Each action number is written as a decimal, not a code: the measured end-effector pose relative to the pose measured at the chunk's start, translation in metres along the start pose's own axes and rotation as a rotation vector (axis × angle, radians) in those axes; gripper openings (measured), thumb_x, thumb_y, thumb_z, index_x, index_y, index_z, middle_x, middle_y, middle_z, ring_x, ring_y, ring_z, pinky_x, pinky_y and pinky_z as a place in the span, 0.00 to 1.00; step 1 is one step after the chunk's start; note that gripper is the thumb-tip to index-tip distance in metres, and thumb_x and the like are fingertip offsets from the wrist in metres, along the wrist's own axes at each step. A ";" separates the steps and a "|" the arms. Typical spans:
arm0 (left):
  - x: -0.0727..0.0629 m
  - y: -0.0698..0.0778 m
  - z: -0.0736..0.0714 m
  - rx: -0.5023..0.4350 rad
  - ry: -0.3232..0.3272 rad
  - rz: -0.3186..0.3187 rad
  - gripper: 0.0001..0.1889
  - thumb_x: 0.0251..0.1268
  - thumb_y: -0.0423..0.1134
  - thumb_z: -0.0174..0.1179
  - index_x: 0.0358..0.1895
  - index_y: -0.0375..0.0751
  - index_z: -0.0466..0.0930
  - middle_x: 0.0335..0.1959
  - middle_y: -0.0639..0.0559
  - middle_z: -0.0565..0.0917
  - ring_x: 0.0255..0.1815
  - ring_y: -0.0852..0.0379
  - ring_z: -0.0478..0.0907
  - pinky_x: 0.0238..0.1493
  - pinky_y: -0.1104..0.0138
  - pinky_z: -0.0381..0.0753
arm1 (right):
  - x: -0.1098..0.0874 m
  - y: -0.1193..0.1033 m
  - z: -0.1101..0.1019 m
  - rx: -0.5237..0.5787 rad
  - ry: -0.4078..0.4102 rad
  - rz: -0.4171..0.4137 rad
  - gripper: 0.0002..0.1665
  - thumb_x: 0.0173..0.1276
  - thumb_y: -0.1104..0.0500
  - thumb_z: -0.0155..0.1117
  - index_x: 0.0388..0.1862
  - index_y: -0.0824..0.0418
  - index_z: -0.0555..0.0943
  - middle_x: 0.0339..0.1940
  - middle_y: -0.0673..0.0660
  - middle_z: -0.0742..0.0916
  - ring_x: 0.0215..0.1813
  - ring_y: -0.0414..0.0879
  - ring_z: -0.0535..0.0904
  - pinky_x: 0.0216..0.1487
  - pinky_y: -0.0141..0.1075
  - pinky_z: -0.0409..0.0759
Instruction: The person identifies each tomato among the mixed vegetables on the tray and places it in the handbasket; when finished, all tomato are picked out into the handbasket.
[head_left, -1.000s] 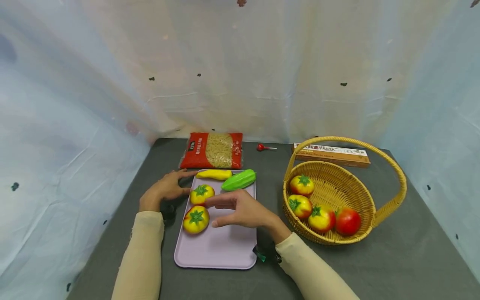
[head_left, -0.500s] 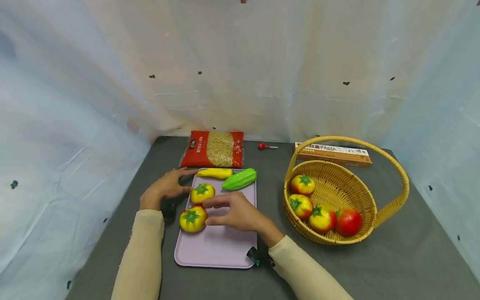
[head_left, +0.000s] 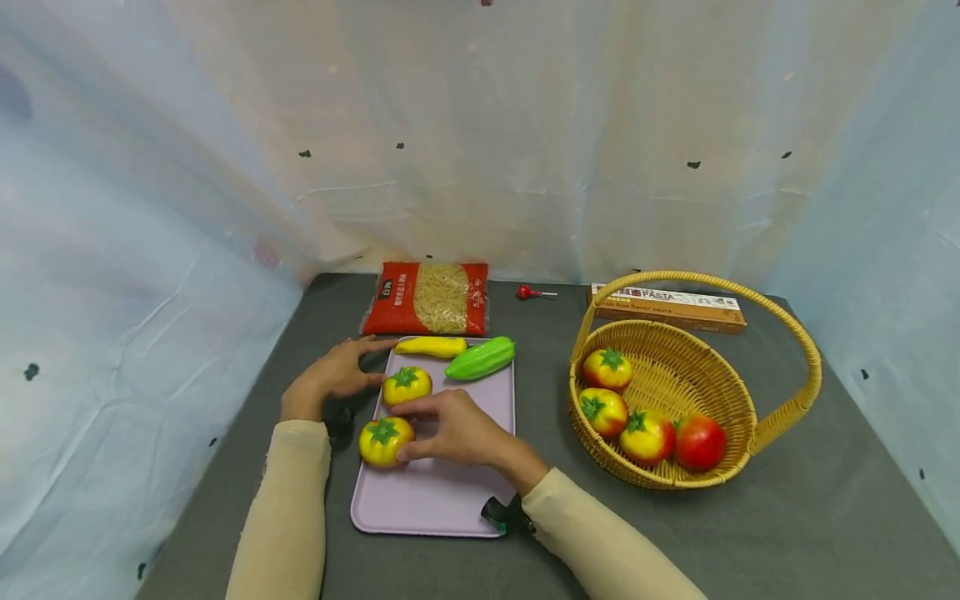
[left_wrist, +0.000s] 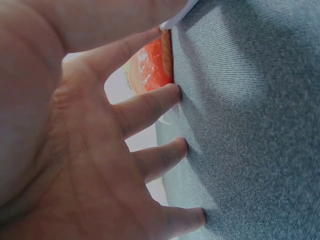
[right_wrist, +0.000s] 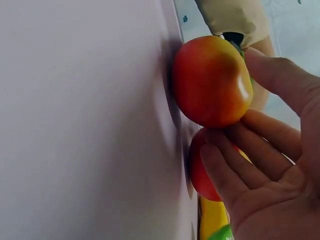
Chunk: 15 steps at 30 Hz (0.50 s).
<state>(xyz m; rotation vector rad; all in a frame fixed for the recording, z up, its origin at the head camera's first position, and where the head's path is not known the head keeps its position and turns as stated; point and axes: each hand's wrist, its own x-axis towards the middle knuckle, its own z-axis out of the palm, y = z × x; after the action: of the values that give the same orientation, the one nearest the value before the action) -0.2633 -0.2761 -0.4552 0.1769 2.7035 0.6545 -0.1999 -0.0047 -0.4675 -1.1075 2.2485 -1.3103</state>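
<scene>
On a pale purple tray (head_left: 438,504) lie two yellow-red tomatoes with green leafy tops. My right hand (head_left: 457,425) holds the front tomato (head_left: 384,443), thumb on one side and fingers on the other; in the right wrist view this tomato (right_wrist: 207,82) sits between thumb and fingertips. Some fingertips also reach across the rear tomato (head_left: 406,385). My left hand (head_left: 337,371) rests at the tray's left edge, fingers spread. In the left wrist view several fingertips (left_wrist: 172,94) touch the grey tabletop. A yellow elongated fruit (head_left: 429,347) and a green ridged vegetable (head_left: 482,359) lie at the tray's far end.
To the right stands a wicker basket (head_left: 686,375) with a tall arched handle and several tomatoes inside. Behind it lies a pasta box (head_left: 667,312). A red pasta bag (head_left: 427,298) and a red lollipop (head_left: 527,292) lie at the back, before the curtain wall.
My right hand has moved left and closer round the front tomato, which has shifted slightly left. The left hand stays at the tray edge.
</scene>
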 end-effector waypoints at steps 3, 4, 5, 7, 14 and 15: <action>0.000 0.000 0.000 -0.002 0.002 0.000 0.39 0.76 0.51 0.70 0.86 0.62 0.66 0.89 0.33 0.59 0.88 0.20 0.48 0.78 0.18 0.50 | 0.003 0.000 0.004 -0.019 -0.009 0.012 0.35 0.66 0.52 0.86 0.70 0.56 0.87 0.65 0.46 0.91 0.62 0.36 0.85 0.72 0.31 0.80; 0.000 0.001 0.000 -0.004 0.002 -0.001 0.39 0.76 0.50 0.70 0.86 0.62 0.66 0.89 0.34 0.59 0.88 0.20 0.48 0.78 0.18 0.50 | 0.004 0.000 0.005 -0.022 -0.014 0.016 0.34 0.66 0.52 0.86 0.70 0.56 0.87 0.65 0.46 0.91 0.61 0.36 0.85 0.71 0.30 0.80; 0.000 0.001 0.000 -0.004 0.002 -0.003 0.39 0.76 0.51 0.70 0.86 0.62 0.66 0.89 0.33 0.59 0.88 0.20 0.48 0.78 0.18 0.50 | 0.004 0.000 0.006 -0.012 -0.019 0.019 0.34 0.66 0.52 0.86 0.70 0.56 0.87 0.65 0.47 0.91 0.60 0.35 0.85 0.71 0.31 0.81; 0.000 0.001 0.000 -0.007 0.004 -0.006 0.39 0.76 0.50 0.70 0.86 0.62 0.66 0.89 0.34 0.60 0.88 0.20 0.48 0.78 0.18 0.51 | 0.005 -0.001 0.007 0.002 -0.027 0.027 0.34 0.66 0.52 0.86 0.70 0.56 0.87 0.64 0.48 0.91 0.58 0.33 0.85 0.70 0.32 0.83; -0.001 0.002 0.000 -0.003 0.003 -0.004 0.39 0.76 0.52 0.70 0.86 0.62 0.66 0.89 0.33 0.59 0.88 0.19 0.48 0.77 0.17 0.51 | -0.011 -0.006 -0.001 0.062 -0.015 0.047 0.32 0.67 0.51 0.85 0.69 0.53 0.87 0.62 0.45 0.91 0.55 0.34 0.87 0.65 0.38 0.88; -0.001 0.003 -0.001 -0.003 0.001 -0.008 0.39 0.76 0.52 0.69 0.86 0.62 0.66 0.89 0.33 0.59 0.88 0.20 0.47 0.77 0.18 0.51 | -0.016 -0.007 -0.004 0.084 -0.011 0.053 0.32 0.67 0.52 0.85 0.69 0.53 0.87 0.62 0.45 0.91 0.56 0.35 0.87 0.66 0.39 0.88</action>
<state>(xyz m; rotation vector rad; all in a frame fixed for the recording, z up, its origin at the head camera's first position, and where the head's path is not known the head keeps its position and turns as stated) -0.2621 -0.2741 -0.4530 0.1651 2.7028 0.6566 -0.1885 0.0078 -0.4614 -1.0163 2.1788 -1.3606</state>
